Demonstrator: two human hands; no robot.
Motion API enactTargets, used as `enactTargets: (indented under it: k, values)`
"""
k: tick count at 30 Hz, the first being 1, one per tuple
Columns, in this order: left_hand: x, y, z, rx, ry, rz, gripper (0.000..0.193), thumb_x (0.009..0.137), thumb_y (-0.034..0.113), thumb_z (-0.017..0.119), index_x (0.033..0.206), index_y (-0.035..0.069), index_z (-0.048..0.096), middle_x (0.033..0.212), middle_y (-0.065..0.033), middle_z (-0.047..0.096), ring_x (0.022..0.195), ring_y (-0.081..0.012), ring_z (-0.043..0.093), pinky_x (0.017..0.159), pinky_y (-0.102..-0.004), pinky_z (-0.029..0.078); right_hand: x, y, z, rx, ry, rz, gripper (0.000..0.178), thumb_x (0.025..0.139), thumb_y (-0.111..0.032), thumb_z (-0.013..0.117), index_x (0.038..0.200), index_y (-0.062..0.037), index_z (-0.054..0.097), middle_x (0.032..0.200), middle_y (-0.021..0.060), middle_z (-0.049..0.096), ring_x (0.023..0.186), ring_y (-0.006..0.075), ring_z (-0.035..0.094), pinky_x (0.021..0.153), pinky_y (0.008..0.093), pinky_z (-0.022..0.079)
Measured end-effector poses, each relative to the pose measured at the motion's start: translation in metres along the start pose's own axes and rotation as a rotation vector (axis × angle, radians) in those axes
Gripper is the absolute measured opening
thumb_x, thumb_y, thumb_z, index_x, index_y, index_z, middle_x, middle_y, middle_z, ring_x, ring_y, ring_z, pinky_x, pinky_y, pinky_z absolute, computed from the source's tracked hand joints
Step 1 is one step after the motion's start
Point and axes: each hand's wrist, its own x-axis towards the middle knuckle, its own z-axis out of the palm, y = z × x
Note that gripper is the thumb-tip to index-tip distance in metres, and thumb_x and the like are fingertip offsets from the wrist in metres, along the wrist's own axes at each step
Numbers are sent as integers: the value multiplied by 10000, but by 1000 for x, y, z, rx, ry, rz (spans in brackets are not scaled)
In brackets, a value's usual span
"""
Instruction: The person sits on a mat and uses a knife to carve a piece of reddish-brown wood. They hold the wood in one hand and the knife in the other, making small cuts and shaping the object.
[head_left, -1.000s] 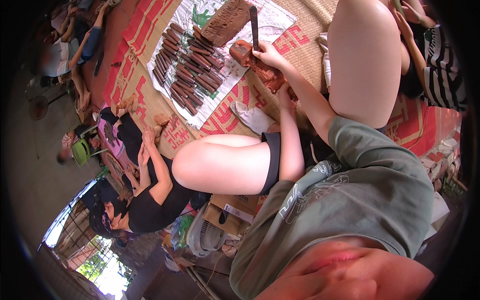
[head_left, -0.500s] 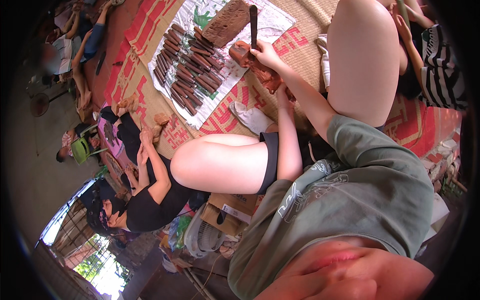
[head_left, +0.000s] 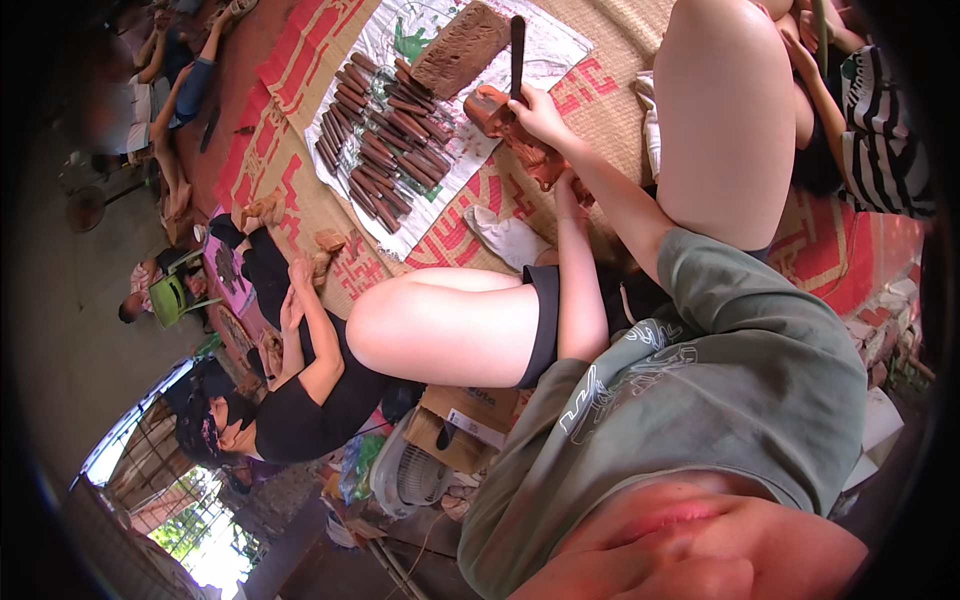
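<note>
A reddish-brown carved wooden piece (head_left: 535,158) lies slantwise in front of my shins, over the woven mat. My left hand (head_left: 572,190) is closed on its near end; the fingers are partly hidden behind it. Above its far end, my right hand (head_left: 541,118) grips a dark chisel-like tool (head_left: 517,55) that sticks up past the fist. The tool's lower end is hidden by the hand and the carving. Just beyond, several short brown rods (head_left: 385,140) lie in rows on a white cloth (head_left: 405,235), beside a rough brown block (head_left: 460,48).
A red-patterned straw mat (head_left: 600,80) spreads under everything. At left sits a person in black (head_left: 310,405), hands together near brown wood pieces (head_left: 327,245). Another person in stripes (head_left: 870,130) is close at right. A white fan (head_left: 410,470) and a cardboard box (head_left: 455,425) stand near my left side.
The whole view has shifted a little, so things appear slightly lower and farther right. Both hands keep the same hold on the carving and the tool.
</note>
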Motion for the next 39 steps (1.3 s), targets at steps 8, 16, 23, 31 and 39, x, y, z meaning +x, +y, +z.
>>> enactTargets:
  k: [8,16,23,31,39]
  values:
    - [-6,2,9,0,-10,-11,194,736,189,524,554,178,457,454,60,422,396,-84,390,431,-233,331,10,28,3,91,-116,-100,198,773,-80,595,941,15,550,792,122,590,762,182,560,710,314,435]
    - [-5,0,12,-86,4,17,234,721,145,529,515,176,422,412,65,335,349,-80,336,375,-220,297,3,7,-1,26,-71,5,196,797,-88,581,963,11,547,818,102,600,774,147,546,726,299,433]
    - [0,-4,12,-89,6,13,232,705,154,541,510,162,416,409,58,310,355,-86,338,366,-222,303,14,30,2,24,-209,-72,171,815,-29,551,978,15,526,836,31,550,792,97,492,747,252,417]
    - [0,-3,7,-122,-50,15,224,700,156,551,521,161,417,409,48,306,342,-81,320,351,-221,275,8,18,4,12,-166,-68,148,810,-44,563,938,15,516,799,41,540,770,106,493,727,259,423]
    - [2,-3,9,-125,-37,18,269,717,148,536,506,169,370,399,49,296,320,-80,280,329,-220,227,4,9,2,-69,-130,-118,170,783,-72,574,927,12,543,775,137,590,744,188,548,711,317,429]
